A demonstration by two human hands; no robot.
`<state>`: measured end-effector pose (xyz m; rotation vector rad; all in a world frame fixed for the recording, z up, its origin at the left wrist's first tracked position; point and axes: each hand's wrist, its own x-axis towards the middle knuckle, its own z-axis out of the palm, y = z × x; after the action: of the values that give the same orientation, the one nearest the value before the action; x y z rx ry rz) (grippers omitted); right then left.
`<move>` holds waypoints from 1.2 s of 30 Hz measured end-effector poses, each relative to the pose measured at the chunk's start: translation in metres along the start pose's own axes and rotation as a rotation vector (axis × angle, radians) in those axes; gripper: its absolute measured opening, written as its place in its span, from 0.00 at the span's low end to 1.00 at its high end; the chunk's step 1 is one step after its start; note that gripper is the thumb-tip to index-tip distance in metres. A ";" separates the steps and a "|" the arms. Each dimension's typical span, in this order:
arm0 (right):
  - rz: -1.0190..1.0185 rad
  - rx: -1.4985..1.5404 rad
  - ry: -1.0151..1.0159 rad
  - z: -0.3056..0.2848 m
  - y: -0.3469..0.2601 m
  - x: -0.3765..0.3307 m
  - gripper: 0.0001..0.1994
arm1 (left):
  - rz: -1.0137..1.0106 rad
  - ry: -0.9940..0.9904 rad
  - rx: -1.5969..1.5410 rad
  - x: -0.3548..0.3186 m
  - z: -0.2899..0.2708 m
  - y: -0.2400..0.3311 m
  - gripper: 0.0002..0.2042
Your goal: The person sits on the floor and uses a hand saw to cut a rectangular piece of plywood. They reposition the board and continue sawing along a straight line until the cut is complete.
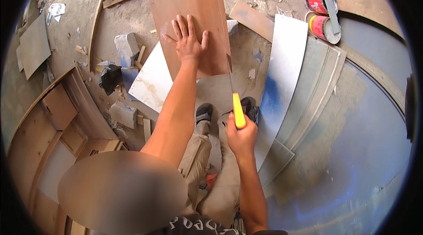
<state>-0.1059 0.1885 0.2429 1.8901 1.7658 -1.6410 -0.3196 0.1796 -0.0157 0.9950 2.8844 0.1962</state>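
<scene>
A reddish-brown wooden board (pixel 165 10) lies ahead of me, raised above the floor. On its face rests my left hand (pixel 188 43), flat with the fingers spread. My right hand (pixel 243 134) is wrapped round the yellow handle of a handsaw (pixel 238 110), just beyond my knees. The thin saw blade is seen nearly edge-on, running from the handle up to the board's right side. A narrow strip along that right edge is set off by a long, straight line. How far the blade has gone into the wood I cannot make out.
Right of the board stands a long white panel (pixel 286 50) with a blue smear, beside large grey panels (pixel 326 147). Several paint cans (pixel 325 27) sit at the far right. Concrete blocks (pixel 127 50) and scraps litter the left floor, near a wooden cabinet frame (pixel 57 142).
</scene>
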 end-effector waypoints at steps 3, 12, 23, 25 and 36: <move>-0.115 0.022 0.049 -0.018 -0.001 -0.039 0.07 | -0.013 0.024 0.025 0.003 0.003 -0.004 0.39; -0.113 0.028 0.044 -0.017 0.004 -0.044 0.07 | -0.016 0.042 -0.020 0.011 0.008 -0.003 0.39; -0.013 0.034 -0.001 -0.010 0.006 -0.001 0.11 | -0.010 0.053 0.015 0.003 0.006 -0.005 0.39; -0.047 0.008 -0.025 -0.016 -0.001 -0.021 0.11 | -0.008 0.116 -0.014 0.014 0.014 -0.008 0.39; -0.039 0.022 -0.004 -0.020 -0.003 -0.034 0.10 | -0.002 0.117 -0.034 0.001 0.016 -0.007 0.40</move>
<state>-0.0876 0.1796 0.2771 1.8722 1.8019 -1.6827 -0.3228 0.1766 -0.0328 1.0067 2.9753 0.3130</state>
